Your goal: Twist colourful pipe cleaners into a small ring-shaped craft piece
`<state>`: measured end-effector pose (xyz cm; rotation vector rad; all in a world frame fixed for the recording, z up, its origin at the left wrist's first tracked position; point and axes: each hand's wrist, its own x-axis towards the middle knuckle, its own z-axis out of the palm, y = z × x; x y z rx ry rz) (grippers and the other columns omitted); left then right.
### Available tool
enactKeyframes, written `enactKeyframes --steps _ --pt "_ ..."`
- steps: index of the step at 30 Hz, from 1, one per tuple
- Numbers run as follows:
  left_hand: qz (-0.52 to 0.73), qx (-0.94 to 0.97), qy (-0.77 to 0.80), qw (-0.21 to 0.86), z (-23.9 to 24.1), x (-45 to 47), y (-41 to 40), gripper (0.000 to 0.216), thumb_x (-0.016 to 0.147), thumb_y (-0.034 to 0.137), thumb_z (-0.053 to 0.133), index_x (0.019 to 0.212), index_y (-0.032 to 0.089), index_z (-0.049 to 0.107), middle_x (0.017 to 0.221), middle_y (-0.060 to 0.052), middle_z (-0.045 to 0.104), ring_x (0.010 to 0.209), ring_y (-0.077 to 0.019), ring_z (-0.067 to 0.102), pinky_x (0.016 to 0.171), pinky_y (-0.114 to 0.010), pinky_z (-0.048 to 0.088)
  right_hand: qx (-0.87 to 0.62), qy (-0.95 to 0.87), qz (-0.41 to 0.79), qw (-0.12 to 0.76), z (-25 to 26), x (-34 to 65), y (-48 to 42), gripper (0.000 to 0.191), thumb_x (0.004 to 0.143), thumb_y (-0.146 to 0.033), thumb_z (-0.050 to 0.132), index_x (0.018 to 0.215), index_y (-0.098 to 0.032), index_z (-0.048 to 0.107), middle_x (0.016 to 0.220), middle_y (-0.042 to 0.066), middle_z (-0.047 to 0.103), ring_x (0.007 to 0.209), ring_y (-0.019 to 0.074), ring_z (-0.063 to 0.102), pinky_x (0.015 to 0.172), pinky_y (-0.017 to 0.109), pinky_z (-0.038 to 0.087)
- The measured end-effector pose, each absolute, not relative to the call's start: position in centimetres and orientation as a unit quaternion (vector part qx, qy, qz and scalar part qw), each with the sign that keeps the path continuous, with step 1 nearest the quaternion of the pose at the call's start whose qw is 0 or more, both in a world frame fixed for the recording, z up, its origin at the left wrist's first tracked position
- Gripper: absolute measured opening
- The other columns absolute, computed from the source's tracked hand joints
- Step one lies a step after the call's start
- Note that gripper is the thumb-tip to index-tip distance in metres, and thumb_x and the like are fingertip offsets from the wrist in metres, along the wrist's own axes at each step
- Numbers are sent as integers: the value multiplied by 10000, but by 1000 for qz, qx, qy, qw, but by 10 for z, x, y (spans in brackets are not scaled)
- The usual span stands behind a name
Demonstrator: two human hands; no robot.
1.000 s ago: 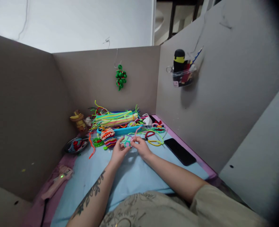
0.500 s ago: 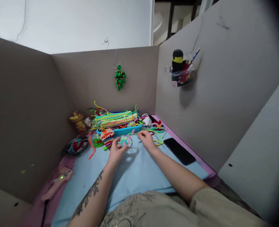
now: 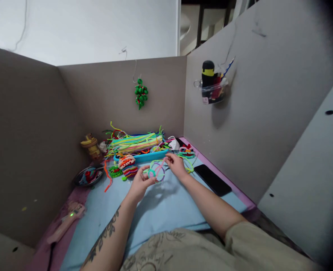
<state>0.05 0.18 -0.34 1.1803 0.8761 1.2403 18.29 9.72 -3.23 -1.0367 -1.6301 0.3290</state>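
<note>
My left hand (image 3: 139, 183) pinches a small coiled pipe-cleaner piece (image 3: 152, 173), green and pink, held just above the light blue mat (image 3: 155, 210). My right hand (image 3: 177, 165) grips the free pink end of the same piece (image 3: 162, 164) and holds it stretched up and to the right. Both hands hover near the middle of the mat, in front of a blue tray (image 3: 143, 156) heaped with long pipe cleaners.
Finished woven pieces (image 3: 126, 165) lie left of the hands, a dark dish (image 3: 87, 176) further left. A black phone (image 3: 212, 179) lies at right. A pink glue gun (image 3: 66, 220) rests at the near left. Cardboard walls enclose the desk; a holder (image 3: 211, 88) hangs on the right wall.
My right hand has moved away from the left, up and to the right, drawing the pink strand out. The left hand has kept hold of the coil and lifted slightly.
</note>
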Motion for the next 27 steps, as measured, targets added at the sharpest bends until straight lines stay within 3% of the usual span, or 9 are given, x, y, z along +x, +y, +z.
enactKeyframes --steps 5,14,17,20,27 --pt "528 514 383 557 -6 0 3 606 605 275 731 1101 180 395 689 9 622 652 -162 630 707 -325 481 -424 -672 122 594 -17 188 86 182 768 -281 511 802 -160 644 788 69 624 724 174 558 686 290 435" --pt "570 542 461 411 -16 -17 21 593 611 299 708 1105 172 404 621 64 501 563 -104 535 546 -213 407 -375 -620 330 605 -6 181 71 244 747 -356 540 800 -140 643 583 -3 544 516 111 478 490 222 403" --pt "559 583 492 325 -21 -21 24 536 622 295 694 1081 170 448 550 97 374 479 -70 420 461 -176 305 -362 -635 319 603 -6 178 65 226 748 -345 543 790 -151 649 643 14 566 533 104 483 495 216 407" --pt "541 620 502 266 -26 -23 26 507 649 289 665 1098 169 461 542 95 347 471 -71 381 456 -182 281 -355 -642 314 603 -3 176 61 204 747 -324 537 771 -158 652 711 31 589 545 101 489 500 220 412" --pt "528 641 492 261 -25 -24 24 505 653 289 660 1105 171 468 539 92 347 469 -81 383 466 -192 290 -345 -609 430 570 0 169 59 202 707 -331 561 753 -147 631 536 -17 510 469 87 447 442 207 385"
